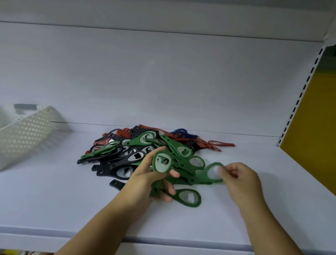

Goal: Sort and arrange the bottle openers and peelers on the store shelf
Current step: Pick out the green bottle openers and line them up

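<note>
Head view: a green bottle opener (161, 162) is gripped by the left hand (149, 179). A second green opener (199, 178) is pinched by the right hand (241, 178) beside the pile (121, 158).

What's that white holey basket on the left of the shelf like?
The white perforated plastic basket sits at the left of the white shelf, partly cut off by the picture's edge. Rows of small round holes cover its curved walls. It looks tilted, rests on the shelf, and lies apart from the pile of coloured bottle openers.
</note>
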